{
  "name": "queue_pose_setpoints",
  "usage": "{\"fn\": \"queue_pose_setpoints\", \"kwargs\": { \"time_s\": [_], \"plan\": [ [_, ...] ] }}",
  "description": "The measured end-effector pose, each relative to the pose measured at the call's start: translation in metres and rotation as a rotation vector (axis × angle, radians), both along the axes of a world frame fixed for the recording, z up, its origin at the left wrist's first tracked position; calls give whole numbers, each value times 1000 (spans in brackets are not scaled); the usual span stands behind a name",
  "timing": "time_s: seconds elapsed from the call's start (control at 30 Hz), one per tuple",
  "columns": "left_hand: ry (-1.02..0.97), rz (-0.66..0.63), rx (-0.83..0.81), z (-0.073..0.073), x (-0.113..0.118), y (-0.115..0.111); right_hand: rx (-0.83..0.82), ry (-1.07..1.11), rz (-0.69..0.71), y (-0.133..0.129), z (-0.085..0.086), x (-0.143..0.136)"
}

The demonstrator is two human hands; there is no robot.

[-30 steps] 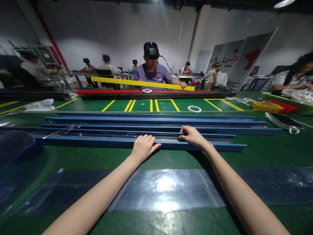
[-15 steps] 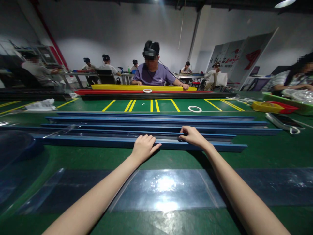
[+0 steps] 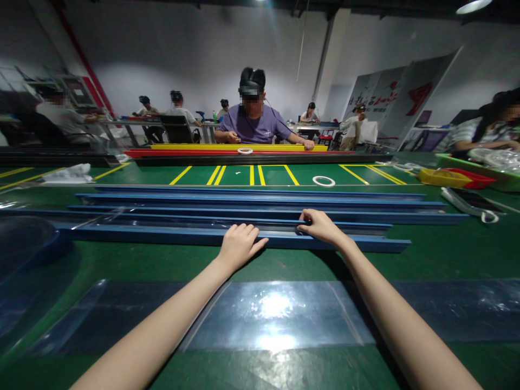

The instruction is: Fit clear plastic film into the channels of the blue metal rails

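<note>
Several long blue channel profiles lie side by side across the green table. My left hand grips the nearest blue channel, its fingers curled over into the groove and its thumb stretched along the near wall. To its right, my right hand is closed in a pinch inside the same groove. Whatever sits between its thumb and fingers is too small and hidden to make out. Clear plastic film shows in the groove left of my hands. A wide clear plastic sheet lies flat beneath my forearms.
At the left sits a coil of clear plastic. Beyond the blue profiles are a white tape ring, black, red and yellow profiles, and a co-worker in purple. A phone and trays lie right.
My hands and the blue channels stay in place. Across the table, the co-worker has raised one hand off the yellow profile, which sits slightly lower now.
</note>
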State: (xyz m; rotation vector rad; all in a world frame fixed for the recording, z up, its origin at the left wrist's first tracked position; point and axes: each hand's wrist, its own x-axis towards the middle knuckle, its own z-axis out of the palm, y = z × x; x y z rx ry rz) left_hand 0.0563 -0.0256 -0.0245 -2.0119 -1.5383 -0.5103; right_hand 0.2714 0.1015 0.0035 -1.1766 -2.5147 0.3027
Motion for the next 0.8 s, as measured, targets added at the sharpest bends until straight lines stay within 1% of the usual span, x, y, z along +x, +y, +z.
{"fn": "queue_pose_setpoints", "kwargs": {
  "time_s": [0.37, 0.8],
  "plan": [
    [22, 15, 4, -1, 0, 0, 7, -11, 3, 1, -1, 0],
    [10, 4, -3, 0, 0, 0, 2, -5, 2, 1, 0, 1]
  ]
}}
